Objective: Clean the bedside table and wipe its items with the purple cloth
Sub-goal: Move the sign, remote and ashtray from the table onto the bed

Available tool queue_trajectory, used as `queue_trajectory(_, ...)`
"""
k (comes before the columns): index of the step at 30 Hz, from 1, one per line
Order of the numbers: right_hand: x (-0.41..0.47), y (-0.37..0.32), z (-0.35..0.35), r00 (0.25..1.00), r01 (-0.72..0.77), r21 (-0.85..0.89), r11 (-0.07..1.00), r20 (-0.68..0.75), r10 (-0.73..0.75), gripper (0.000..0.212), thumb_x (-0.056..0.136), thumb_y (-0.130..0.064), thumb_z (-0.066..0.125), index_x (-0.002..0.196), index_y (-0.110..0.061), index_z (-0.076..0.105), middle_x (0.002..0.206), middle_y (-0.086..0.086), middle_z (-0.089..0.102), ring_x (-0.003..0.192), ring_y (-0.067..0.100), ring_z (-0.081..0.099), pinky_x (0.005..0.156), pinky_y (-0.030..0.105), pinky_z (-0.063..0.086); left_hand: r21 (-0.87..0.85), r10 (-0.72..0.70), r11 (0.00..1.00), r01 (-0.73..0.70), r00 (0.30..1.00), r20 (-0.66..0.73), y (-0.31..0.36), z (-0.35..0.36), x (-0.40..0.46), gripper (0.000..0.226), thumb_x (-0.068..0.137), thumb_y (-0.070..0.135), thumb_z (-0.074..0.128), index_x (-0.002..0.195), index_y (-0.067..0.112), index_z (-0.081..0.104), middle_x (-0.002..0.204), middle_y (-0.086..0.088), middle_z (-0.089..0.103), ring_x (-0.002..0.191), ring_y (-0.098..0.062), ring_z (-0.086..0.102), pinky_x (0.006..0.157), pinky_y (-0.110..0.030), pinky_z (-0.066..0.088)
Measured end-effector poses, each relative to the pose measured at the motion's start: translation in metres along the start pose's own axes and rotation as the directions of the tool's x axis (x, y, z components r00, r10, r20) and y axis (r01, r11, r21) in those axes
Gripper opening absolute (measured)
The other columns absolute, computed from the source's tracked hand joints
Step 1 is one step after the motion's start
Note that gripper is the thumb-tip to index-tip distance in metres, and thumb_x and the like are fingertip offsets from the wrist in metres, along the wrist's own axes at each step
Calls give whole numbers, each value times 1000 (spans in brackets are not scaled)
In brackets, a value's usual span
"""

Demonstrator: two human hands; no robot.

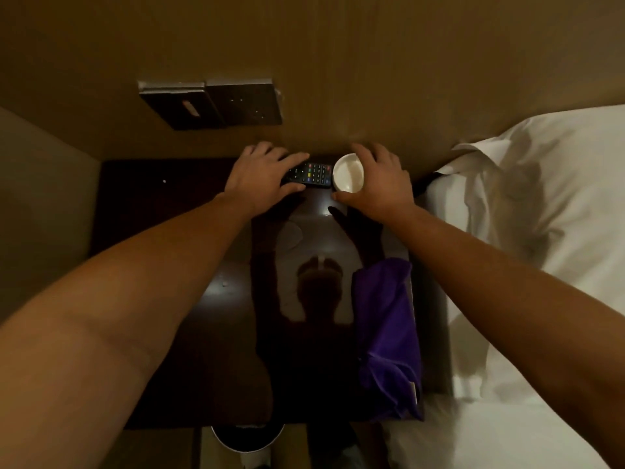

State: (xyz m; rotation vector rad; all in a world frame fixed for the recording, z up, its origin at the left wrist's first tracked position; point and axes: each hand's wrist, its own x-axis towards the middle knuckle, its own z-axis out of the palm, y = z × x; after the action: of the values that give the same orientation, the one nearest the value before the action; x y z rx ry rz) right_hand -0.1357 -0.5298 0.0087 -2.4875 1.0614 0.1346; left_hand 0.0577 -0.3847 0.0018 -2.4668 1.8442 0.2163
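Note:
A dark glossy bedside table (176, 231) fills the middle of the view. At its far edge lies a black remote control (313, 174) with coloured buttons. My left hand (260, 179) rests over the remote's left end, with fingers curled around it. Beside the remote stands a small white bowl (349, 177). My right hand (378, 184) wraps around the bowl's right side, thumb below it. The purple cloth (385, 326) lies crumpled along the table's right edge, untouched by either hand.
A bed with white sheets and a pillow (541, 198) borders the table on the right. Two dark switch and socket plates (209, 104) are on the wall behind. A round bin (247, 438) sits on the floor below the table's front edge.

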Motion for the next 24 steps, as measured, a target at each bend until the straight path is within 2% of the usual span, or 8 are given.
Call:
queue_trajectory(6, 10, -2, 10, 1000, 22, -75, 997, 17, -20, 105, 69, -63, 82, 155, -31, 32, 155, 9, 40, 138, 37, 40, 105, 57, 41, -5, -5, 1000, 5, 1000, 31, 4, 8, 8, 65, 92, 46, 65, 150, 28, 42, 136, -9, 58, 126, -33, 46, 98, -43, 35)
queue_trajectory(12, 13, -1, 17, 999, 32, -116, 993, 18, -30, 99, 74, -46, 86, 155, -25, 33, 151, 11, 43, 136, 38, 42, 103, 55, 42, -39, -25, 999, 28, 998, 58, 3, 8, 11, 65, 88, 25, 72, 148, 22, 46, 136, -11, 56, 125, -35, 46, 99, -45, 36)
queue_trajectory(15, 15, 0, 18, 999, 42, -79, 996, -4, -43, 93, 76, -38, 86, 153, -21, 38, 146, 14, 48, 132, 38, 45, 101, 51, 46, -104, -21, 994, 30, 996, 84, 3, 6, 12, 62, 89, 15, 71, 146, 18, 48, 133, -15, 55, 123, -37, 47, 101, -47, 42)
queue_trajectory(18, 16, 0, 19, 999, 49, -50, 998, -17, -50, 89, 75, -38, 86, 150, -19, 41, 142, 15, 49, 128, 38, 46, 99, 48, 46, -140, -29, 989, 43, 994, 103, 4, 1, 13, 59, 89, 11, 70, 144, 17, 49, 131, -17, 52, 122, -37, 46, 96, -51, 48)
queue_trajectory(24, 2, 2, 9, 997, 14, 24, 1000, -81, -12, 84, 71, -39, 84, 144, -18, 46, 136, 15, 49, 124, 37, 47, 94, 46, 48, -164, -21, 986, 29, 998, 54, 10, -14, 3, 60, 89, 11, 71, 144, 14, 49, 129, -19, 51, 122, -37, 44, 95, -49, 47)
